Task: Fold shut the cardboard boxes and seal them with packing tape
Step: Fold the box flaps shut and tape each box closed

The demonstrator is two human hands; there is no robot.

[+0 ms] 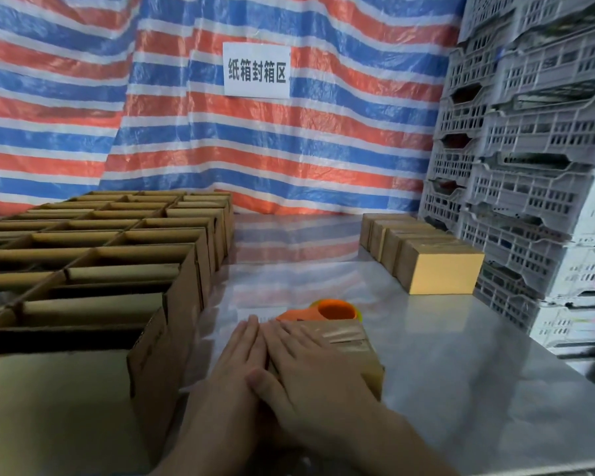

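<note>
Right hand (303, 359): flat, fingers straight and spread, palm down on the top of the small cardboard box (356, 348); it presses and grasps nothing. The thumb lies across the edge of the other hand.

Left hand (241, 352): flat, fingers straight and together, just beside the right hand and touching it, at the left edge of the same box. It clenches nothing; whether it lies on the top or against the side cannot be told.

Small cardboard box: closed, near the front of the table, directly before the person. A glossy strip of packing tape (340, 335) runs across its top, showing beyond the right fingertips.

Tape dispenser (334, 310): orange, on the table just behind the box, apart from both hands.

Table (461, 355): bare metal top, reflective.

Open boxes (117, 255): many, in close rows filling the left side of the table, flaps not yet folded shut; the nearest stands just beside the left forearm.

Sealed boxes (437, 269): one row of closed boxes at the right rear of the table, touching one another, well apart from the hands.

Plastic crates (529, 166): grey, slotted, stacked high at the right edge, just behind the sealed row.

Tarpaulin (289, 149): red, white and blue stripes, hung behind the table.

Sign (256, 70): white sheet with dark characters, fixed to the tarpaulin.
</note>
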